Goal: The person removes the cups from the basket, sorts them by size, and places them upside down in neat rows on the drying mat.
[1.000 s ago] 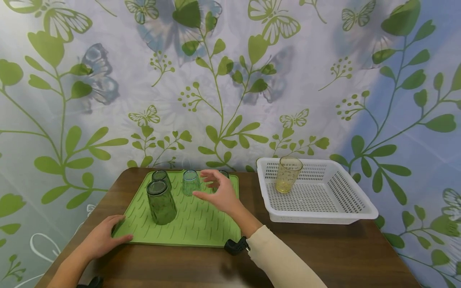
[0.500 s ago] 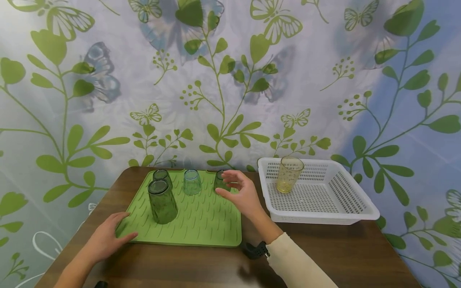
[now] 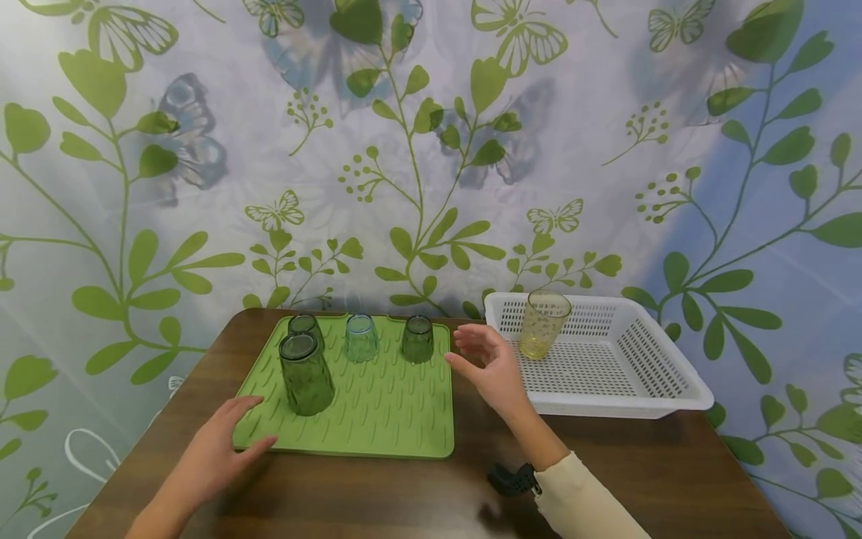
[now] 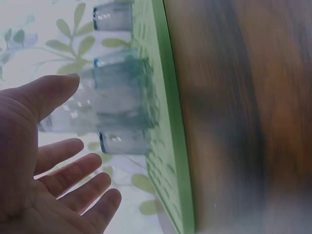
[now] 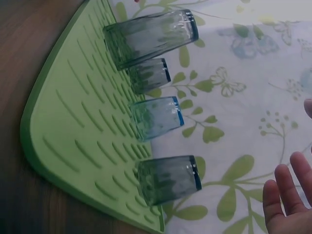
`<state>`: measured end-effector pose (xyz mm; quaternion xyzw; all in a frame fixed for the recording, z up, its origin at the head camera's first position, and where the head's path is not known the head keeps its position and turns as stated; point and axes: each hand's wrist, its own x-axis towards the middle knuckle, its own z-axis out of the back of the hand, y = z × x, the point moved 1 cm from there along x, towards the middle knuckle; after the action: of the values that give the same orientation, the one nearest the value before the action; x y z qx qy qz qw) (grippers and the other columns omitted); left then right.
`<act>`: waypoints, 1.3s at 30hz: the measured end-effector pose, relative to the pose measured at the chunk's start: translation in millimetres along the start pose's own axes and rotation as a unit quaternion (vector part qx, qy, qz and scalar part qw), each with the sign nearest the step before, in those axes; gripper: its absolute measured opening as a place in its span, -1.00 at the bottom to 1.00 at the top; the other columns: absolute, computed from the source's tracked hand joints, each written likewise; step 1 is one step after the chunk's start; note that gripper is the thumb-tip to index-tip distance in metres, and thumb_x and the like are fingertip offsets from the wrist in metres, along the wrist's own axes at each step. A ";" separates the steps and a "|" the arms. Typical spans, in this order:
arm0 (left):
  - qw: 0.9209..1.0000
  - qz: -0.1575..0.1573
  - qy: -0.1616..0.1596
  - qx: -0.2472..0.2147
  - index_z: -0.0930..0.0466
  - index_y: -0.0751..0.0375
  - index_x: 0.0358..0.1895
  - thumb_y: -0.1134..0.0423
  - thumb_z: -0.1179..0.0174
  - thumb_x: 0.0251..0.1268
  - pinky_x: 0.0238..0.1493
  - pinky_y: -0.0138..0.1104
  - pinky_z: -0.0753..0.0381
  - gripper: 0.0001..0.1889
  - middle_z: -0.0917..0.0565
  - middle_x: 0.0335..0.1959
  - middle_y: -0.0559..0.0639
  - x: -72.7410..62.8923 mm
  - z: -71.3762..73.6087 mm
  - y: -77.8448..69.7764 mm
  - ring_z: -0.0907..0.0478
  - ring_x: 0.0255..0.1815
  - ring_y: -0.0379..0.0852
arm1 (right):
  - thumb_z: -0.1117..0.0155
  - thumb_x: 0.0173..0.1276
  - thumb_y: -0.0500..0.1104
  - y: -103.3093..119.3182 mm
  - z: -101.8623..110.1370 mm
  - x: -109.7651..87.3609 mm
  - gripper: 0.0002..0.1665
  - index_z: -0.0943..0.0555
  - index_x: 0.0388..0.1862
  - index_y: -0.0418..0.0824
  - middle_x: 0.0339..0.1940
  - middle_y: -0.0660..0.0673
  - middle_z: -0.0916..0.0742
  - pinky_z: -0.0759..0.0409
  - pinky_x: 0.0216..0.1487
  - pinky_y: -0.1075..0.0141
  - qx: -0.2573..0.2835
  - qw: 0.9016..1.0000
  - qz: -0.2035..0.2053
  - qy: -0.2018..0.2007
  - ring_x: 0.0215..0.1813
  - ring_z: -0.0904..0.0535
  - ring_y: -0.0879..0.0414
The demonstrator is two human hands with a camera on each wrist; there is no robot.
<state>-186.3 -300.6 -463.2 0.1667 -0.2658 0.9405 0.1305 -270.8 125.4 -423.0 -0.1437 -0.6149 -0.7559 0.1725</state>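
Observation:
On the green ridged drying mat stand a tall grey glass, a short grey glass partly hidden behind it, a light-blue glass and another short dark-grey glass at the back right. My left hand is at the mat's front left corner, its thumb and fingers spread, holding nothing. My right hand hovers between the mat and the white basket, fingers loosely bent and holding nothing. Inside the basket, at its left, a yellow patterned glass leans slightly.
Mat and basket share a brown wooden table. Right behind it hangs a curtain printed with leaves and butterflies. The right wrist wears a black strap below a cream sleeve.
My right hand has moved right, from beside the light-blue glass, past the dark-grey glass, to the basket's left edge. The left hand has shifted slightly right. The glasses stay put.

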 end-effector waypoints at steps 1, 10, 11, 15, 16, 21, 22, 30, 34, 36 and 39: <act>1.000 -0.004 -0.002 0.002 -0.54 0.36 0.26 0.13 -0.54 0.12 0.11 0.27 -0.54 -0.33 -0.59 0.22 0.29 -0.4 -0.4 -3.8 -0.55 0.24 0.37 | -0.54 0.26 -0.23 0.0 3.6 -1.2 -0.47 -0.62 0.20 -0.24 0.08 -0.13 -0.74 -0.69 0.19 0.10 -0.001 1.000 -0.004 -0.004 0.10 -0.67 -0.03; 0.999 -0.039 -0.019 0.007 -0.57 0.32 0.25 0.15 -0.56 0.08 0.10 0.18 -0.60 -0.35 -0.63 0.18 0.21 1.0 -7.3 -43.9 -0.59 0.21 0.25 | -0.54 0.26 -0.28 -1.3 30.8 -9.1 -0.51 -0.63 0.17 -0.25 0.02 -0.03 -0.74 -0.68 0.16 0.32 0.004 0.999 -0.012 -0.042 0.05 -0.67 0.05; 0.999 -0.042 -0.020 0.004 -0.57 0.32 0.25 0.15 -0.56 0.09 0.10 0.17 -0.60 -0.35 -0.64 0.18 0.20 1.9 -8.2 -48.5 -0.59 0.21 0.25 | -0.53 0.26 -0.29 -1.0 33.2 -9.9 -0.51 -0.63 0.17 -0.26 0.01 -0.03 -0.74 -0.68 0.15 0.32 0.006 0.999 -0.011 -0.044 0.06 -0.66 0.02; 0.998 -0.061 -0.031 -0.008 -0.58 0.28 0.25 0.18 -0.55 0.09 0.12 0.13 -0.62 -0.37 -0.64 0.19 0.15 7.0 -12.8 -66.2 -0.61 0.21 0.20 | -0.53 0.25 -0.33 -0.7 42.1 -12.4 -0.51 -0.63 0.15 -0.32 -0.02 -0.07 -0.74 -0.69 0.13 0.32 0.007 0.998 -0.008 -0.056 0.05 -0.66 -0.08; 0.997 -0.067 -0.034 -0.011 -0.58 0.27 0.25 0.19 -0.56 0.09 0.12 0.11 -0.62 -0.37 -0.65 0.19 0.14 8.5 -14.3 -70.2 -0.61 0.21 0.17 | -0.53 0.25 -0.33 -0.3 44.1 -13.3 -0.52 -0.63 0.15 -0.33 -0.03 -0.06 -0.75 -0.69 0.12 0.34 0.005 0.998 -0.010 -0.060 0.04 -0.66 -0.06; 0.996 -0.077 -0.029 -0.033 -0.58 0.20 0.26 0.18 -0.54 0.13 0.08 0.05 -0.68 -0.40 -0.65 0.20 0.04 16.5 -22.7 -87.8 -0.65 0.19 0.08 | -0.53 0.23 -0.35 0.6 54.6 -16.6 -0.52 -0.64 0.13 -0.37 -0.08 0.03 -0.77 -0.69 0.07 0.40 -0.004 0.997 -0.013 -0.080 -0.02 -0.68 0.01; 0.996 -0.074 -0.024 -0.041 -0.58 0.18 0.27 0.16 -0.53 0.15 0.09 0.05 -0.68 -0.40 -0.65 0.21 0.02 18.5 -24.6 -90.8 -0.65 0.19 0.07 | -0.53 0.23 -0.36 0.8 56.9 -17.3 -0.52 -0.64 0.13 -0.38 -0.09 0.04 -0.77 -0.69 0.07 0.40 -0.004 0.996 -0.015 -0.084 -0.02 -0.69 -0.01; 0.991 -0.070 -0.003 -0.113 -0.55 0.09 0.32 0.13 -0.49 0.22 0.12 -0.03 -0.70 -0.41 -0.63 0.24 -0.04 35.2 -41.6 -106.2 -0.65 0.17 -0.01 | -0.51 0.25 -0.36 1.2 74.0 -18.8 -0.55 -0.62 0.11 -0.41 -0.13 0.12 -0.77 -0.67 0.01 0.49 -0.019 0.995 -0.013 -0.096 -0.09 -0.67 0.14; 0.984 -0.067 0.012 -0.166 -0.51 0.09 0.37 0.10 -0.46 0.27 0.21 -0.06 -0.68 -0.39 -0.61 0.29 0.02 44.4 -48.0 -112.8 -0.64 0.22 0.02 | -0.51 0.27 -0.34 1.9 83.2 -17.4 -0.56 -0.62 0.09 -0.42 -0.14 -0.04 -0.77 -0.65 -0.01 0.52 -0.026 0.995 -0.010 -0.101 -0.12 -0.66 0.21; 0.978 -0.062 0.027 -0.199 -0.47 0.08 0.40 0.09 -0.43 0.31 0.29 -0.07 -0.63 -0.38 -0.57 0.34 0.04 48.6 -51.1 -116.0 -0.60 0.30 0.05 | -0.52 0.27 -0.32 2.5 87.5 -16.6 -0.56 -0.62 0.09 -0.40 -0.14 -0.14 -0.76 -0.65 -0.02 0.53 -0.034 0.994 -0.012 -0.104 -0.12 -0.66 0.22; 0.968 -0.052 0.052 -0.238 -0.41 0.03 0.45 0.09 -0.41 0.34 0.37 -0.08 -0.57 -0.35 -0.52 0.40 0.01 54.0 -57.0 -119.0 -0.52 0.40 0.07 | -0.52 0.28 -0.30 3.7 93.3 -14.3 -0.57 -0.63 0.08 -0.40 -0.15 -0.19 -0.74 -0.65 0.00 0.53 -0.041 0.993 -0.012 -0.112 -0.13 -0.65 0.21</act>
<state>-209.6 -163.1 -434.0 0.0953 -0.4659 0.8494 0.2290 -255.8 217.3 -407.0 -0.2269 -0.6003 -0.7620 0.0869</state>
